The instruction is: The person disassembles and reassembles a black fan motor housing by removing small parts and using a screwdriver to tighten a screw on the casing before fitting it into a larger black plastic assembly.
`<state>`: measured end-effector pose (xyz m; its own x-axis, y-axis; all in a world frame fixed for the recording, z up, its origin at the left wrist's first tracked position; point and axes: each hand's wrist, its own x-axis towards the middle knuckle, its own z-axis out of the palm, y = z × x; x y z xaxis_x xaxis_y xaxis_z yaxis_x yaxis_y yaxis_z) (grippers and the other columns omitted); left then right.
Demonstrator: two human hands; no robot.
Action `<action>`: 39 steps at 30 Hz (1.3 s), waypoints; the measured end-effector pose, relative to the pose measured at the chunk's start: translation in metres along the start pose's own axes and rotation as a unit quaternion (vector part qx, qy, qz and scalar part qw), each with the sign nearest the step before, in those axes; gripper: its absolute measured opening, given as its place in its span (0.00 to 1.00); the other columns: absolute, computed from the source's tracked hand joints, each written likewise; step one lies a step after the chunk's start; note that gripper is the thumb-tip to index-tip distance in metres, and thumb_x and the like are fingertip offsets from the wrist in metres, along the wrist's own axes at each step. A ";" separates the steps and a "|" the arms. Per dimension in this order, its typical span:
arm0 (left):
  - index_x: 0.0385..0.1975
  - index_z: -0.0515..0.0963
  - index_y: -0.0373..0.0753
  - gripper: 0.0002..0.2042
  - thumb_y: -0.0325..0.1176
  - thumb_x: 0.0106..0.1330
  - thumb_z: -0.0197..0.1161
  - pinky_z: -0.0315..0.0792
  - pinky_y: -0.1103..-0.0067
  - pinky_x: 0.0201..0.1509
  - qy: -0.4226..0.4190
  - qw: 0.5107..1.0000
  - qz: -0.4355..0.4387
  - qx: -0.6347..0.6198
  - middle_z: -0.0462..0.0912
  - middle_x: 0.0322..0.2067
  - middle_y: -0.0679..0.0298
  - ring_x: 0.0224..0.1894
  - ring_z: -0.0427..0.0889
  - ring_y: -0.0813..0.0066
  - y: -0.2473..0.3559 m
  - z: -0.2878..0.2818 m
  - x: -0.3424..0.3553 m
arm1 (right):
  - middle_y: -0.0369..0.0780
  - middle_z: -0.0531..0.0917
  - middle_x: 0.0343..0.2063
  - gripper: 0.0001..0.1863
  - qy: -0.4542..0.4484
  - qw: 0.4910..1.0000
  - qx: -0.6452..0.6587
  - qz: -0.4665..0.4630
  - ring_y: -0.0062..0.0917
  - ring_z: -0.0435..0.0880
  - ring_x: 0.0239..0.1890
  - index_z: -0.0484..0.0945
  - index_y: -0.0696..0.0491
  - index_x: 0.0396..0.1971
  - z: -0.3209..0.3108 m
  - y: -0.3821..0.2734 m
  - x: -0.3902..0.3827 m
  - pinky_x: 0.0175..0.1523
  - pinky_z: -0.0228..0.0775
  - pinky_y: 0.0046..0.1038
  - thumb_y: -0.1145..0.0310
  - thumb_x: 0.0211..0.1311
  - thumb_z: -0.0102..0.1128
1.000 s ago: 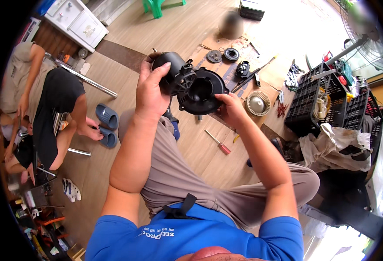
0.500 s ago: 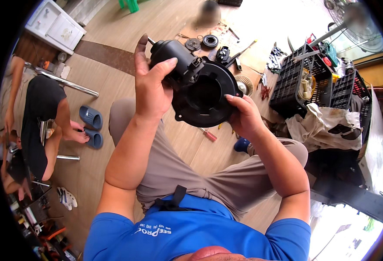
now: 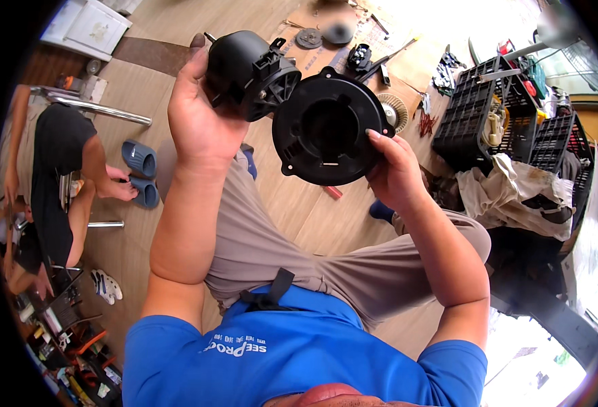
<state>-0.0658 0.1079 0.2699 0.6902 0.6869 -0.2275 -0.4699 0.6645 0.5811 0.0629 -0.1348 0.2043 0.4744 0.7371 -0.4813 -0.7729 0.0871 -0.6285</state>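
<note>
My left hand (image 3: 202, 112) is wrapped round a black electric motor (image 3: 238, 68), a cylinder with a shaft poking out at its far left end. In my right hand (image 3: 397, 169) is a round black plastic housing ring (image 3: 295, 146) with a wide central opening and small screw ears on its rim. My right thumb presses on its front, the other fingers mostly hidden behind. The motor's right end lies close against the ring's upper left edge; whether they touch I cannot tell. Both parts are held up above my spread knees.
On cardboard (image 3: 305, 64) ahead lie a pale fan wheel (image 3: 394, 112), a grey disc (image 3: 309, 38) and other black parts. A red-handled tool (image 3: 333, 192) lies between my legs. Black crates (image 3: 472, 115) stand at right. At left, another person (image 3: 68, 156) sits near blue slippers (image 3: 140, 159).
The motor has moved left and turned, away from over the ring, so more of the ring's face shows. My right hand has shifted slightly right with the ring.
</note>
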 end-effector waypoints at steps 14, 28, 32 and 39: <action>0.60 0.65 0.33 0.29 0.23 0.57 0.67 0.77 0.68 0.58 -0.152 0.966 0.049 0.203 0.78 0.50 0.55 0.52 0.81 0.63 -0.012 0.005 -0.016 | 0.42 0.86 0.42 0.20 0.005 0.999 0.029 0.015 0.25 0.87 0.39 0.78 0.61 0.48 0.026 0.003 0.011 0.47 0.82 0.28 0.57 0.76 0.52; 0.59 0.66 0.39 0.37 0.17 0.45 0.74 0.72 0.69 0.65 -0.294 0.898 0.110 0.309 0.69 0.59 0.53 0.60 0.73 0.66 -0.028 0.002 -0.026 | 0.39 0.87 0.37 0.21 0.020 0.999 -0.008 0.025 0.20 0.86 0.35 0.80 0.61 0.44 0.024 0.001 0.003 0.44 0.80 0.24 0.55 0.76 0.52; 0.57 0.65 0.38 0.36 0.17 0.46 0.75 0.71 0.70 0.66 -0.315 0.876 0.112 0.349 0.68 0.60 0.53 0.60 0.73 0.66 -0.039 0.003 -0.032 | 0.40 0.87 0.38 0.23 0.032 0.999 -0.026 0.023 0.19 0.85 0.36 0.80 0.62 0.44 0.027 -0.001 0.000 0.45 0.78 0.24 0.54 0.76 0.51; 0.57 0.66 0.40 0.37 0.17 0.43 0.74 0.70 0.66 0.67 -0.335 0.846 0.112 0.400 0.68 0.60 0.51 0.63 0.73 0.58 -0.045 0.004 -0.035 | 0.40 0.86 0.39 0.25 0.039 0.998 -0.052 0.017 0.21 0.84 0.39 0.79 0.63 0.45 0.026 -0.002 -0.005 0.48 0.77 0.25 0.52 0.77 0.49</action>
<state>-0.0666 0.0524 0.2547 0.9162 0.2695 0.2964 -0.2927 -0.0548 0.9546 0.0511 -0.1213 0.2235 0.4829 0.6839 -0.5470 -0.7430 -0.0107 -0.6692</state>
